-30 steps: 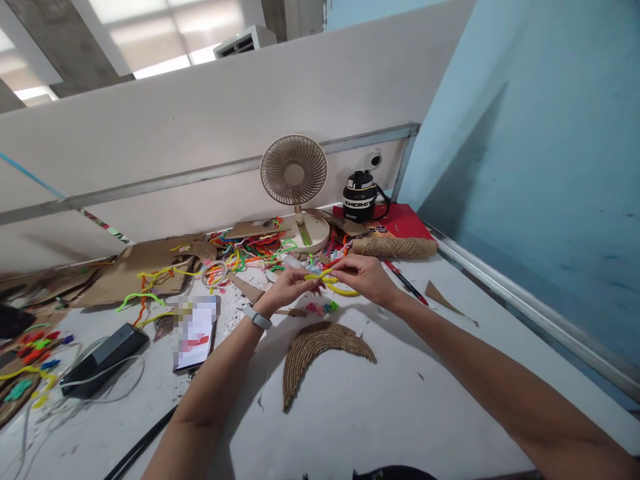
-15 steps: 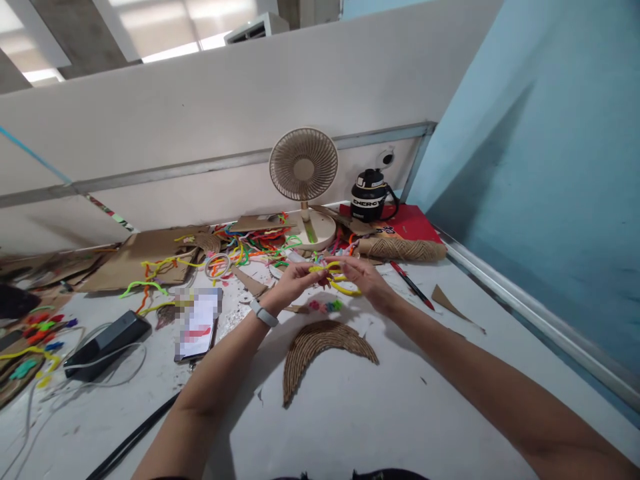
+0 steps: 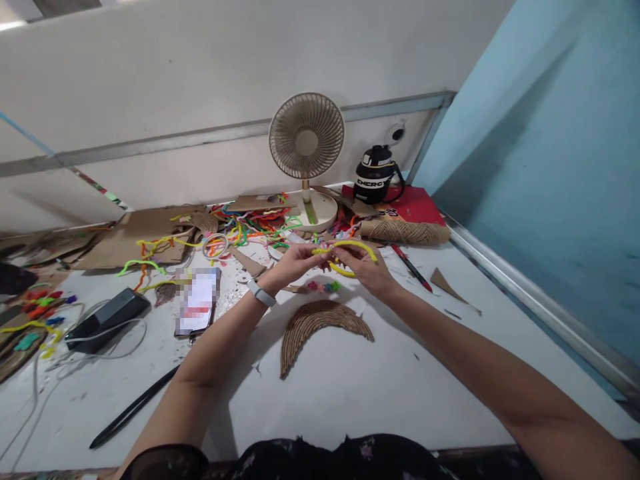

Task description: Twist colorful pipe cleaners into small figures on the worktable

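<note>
A yellow pipe cleaner (image 3: pixel 361 246) is bent into loops between my two hands, above the table's middle. My left hand (image 3: pixel 299 261) pinches its twisted left end, fingers closed. From the other side my right hand (image 3: pixel 361 265) holds it with curled fingers, a loop curving over the knuckles. Below the hands lies a crescent (image 3: pixel 320 321) covered in brown twine, flat on the white table. Small pink, blue and green fuzzy pieces (image 3: pixel 324 287) rest between the hands and the crescent.
Behind stand a fan (image 3: pixel 307 143) and a black jug (image 3: pixel 373 177). A twine roll (image 3: pixel 406 232) and a red pen (image 3: pixel 411 267) lie right. Left are a phone (image 3: pixel 199 301), a black adapter (image 3: pixel 107 320) with cables, cardboard (image 3: pixel 135 243) and tangled pipe cleaners.
The view has tilted down, so things sit higher in the picture. A yellow loop now arches up over my right hand, where it was lower and flatter before.
</note>
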Motion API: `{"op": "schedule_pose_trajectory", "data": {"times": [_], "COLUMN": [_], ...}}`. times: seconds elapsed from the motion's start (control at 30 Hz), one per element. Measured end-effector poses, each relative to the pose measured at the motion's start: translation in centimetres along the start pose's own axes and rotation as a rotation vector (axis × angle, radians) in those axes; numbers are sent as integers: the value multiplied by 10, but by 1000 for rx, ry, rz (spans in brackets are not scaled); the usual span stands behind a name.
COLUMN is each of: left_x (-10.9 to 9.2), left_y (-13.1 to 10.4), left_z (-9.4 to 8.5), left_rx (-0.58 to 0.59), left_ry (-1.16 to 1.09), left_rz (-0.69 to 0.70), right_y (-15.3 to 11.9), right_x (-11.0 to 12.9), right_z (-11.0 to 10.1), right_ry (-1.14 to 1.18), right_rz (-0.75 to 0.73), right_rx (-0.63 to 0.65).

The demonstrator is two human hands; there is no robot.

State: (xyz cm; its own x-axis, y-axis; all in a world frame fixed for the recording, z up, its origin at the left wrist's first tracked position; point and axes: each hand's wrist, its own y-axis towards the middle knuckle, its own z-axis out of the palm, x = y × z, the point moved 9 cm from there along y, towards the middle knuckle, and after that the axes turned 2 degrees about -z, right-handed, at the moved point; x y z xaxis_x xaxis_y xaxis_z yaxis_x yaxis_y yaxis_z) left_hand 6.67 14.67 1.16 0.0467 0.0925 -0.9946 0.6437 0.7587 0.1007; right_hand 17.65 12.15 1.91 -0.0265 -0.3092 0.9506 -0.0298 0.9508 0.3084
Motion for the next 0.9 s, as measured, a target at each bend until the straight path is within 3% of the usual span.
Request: {"op": "schedule_pose_trajectory", "data": {"times": [0.1,0.2,0.37,0.63,0.9], "left_x": [2,4,11,4,6], "left_y": [-1,-2,-1,-4,0], "left_z": [4,-4,-21,-15,-13], "left_rx": [29,-3,-99,-127,-77], "left_ry": [-26,-78,-188,-131,-154], "left_rz": [-26,-48,-60,-50,2], "right_y": [2,4,7,6,5], "right_x": [0,-5,-10,-8,-8], "right_z": [-9,-18,-24,-22,-20], "right_ry": [-19,-20,-9,7,34], "right_rz": [-15,25,30,5,-4], "right_rx": [-93,-147,-154,-163,-149]}}
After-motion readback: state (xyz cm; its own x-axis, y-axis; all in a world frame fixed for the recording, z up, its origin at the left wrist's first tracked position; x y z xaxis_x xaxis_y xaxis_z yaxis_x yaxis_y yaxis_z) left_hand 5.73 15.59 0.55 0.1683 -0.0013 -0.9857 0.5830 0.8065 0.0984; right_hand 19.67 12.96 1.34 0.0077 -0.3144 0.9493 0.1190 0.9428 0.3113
